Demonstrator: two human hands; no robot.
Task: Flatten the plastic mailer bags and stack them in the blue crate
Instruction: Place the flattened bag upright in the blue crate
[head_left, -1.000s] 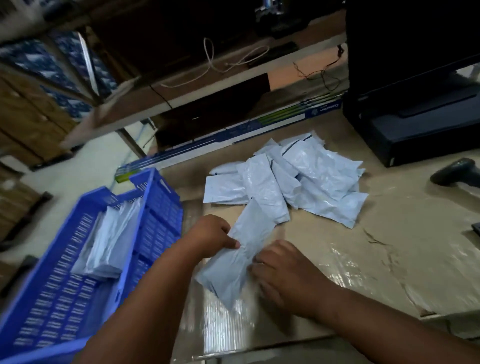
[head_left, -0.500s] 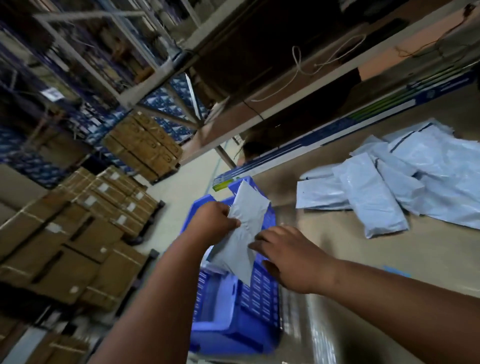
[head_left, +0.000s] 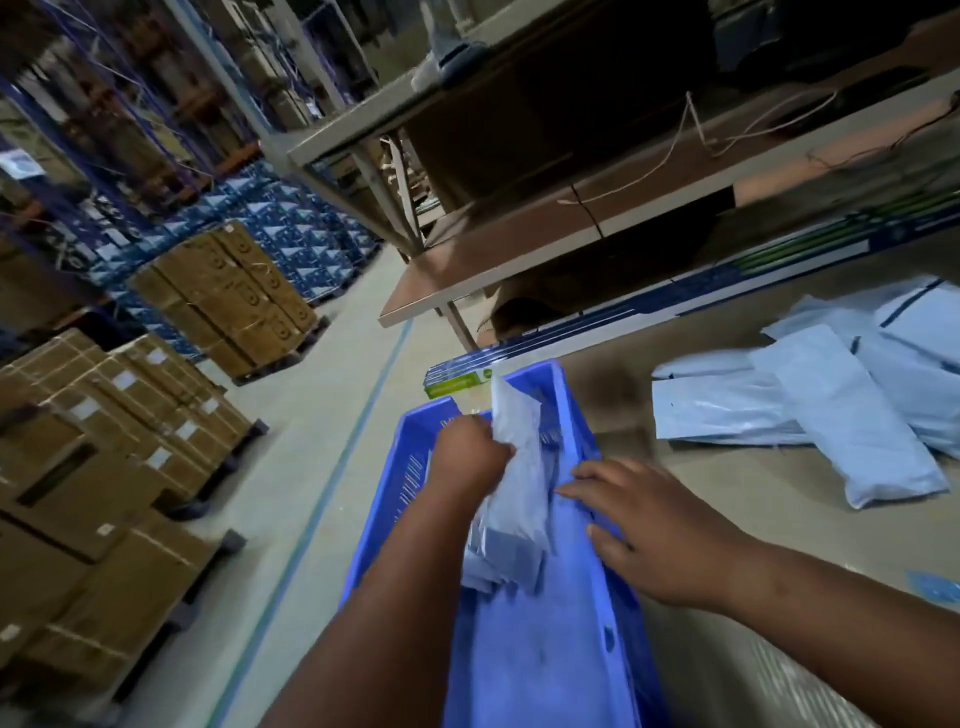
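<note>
My left hand (head_left: 470, 457) grips a pale grey plastic mailer bag (head_left: 519, 467) near its upper part and holds it inside the blue crate (head_left: 410, 488). The bag hangs lengthwise over a small stack of mailers (head_left: 498, 566) lying in the crate. My right hand (head_left: 644, 525) hovers over the crate's right wall with its fingers spread and loose, their tips near the bag's right edge. A loose pile of mailer bags (head_left: 841, 415) lies on the tabletop (head_left: 753, 519) to the right.
The crate stands at the table's left edge, beside an aisle floor (head_left: 311, 441). Pallets of brown cartons (head_left: 130, 441) line the aisle on the left. Long shelves (head_left: 571, 223) and a flat blue-and-white box (head_left: 675, 306) run behind the table.
Both hands carried the mailer from the tabletop leftwards over the crate, and it now sits lower inside. My right hand has come off the bag. The view swung left.
</note>
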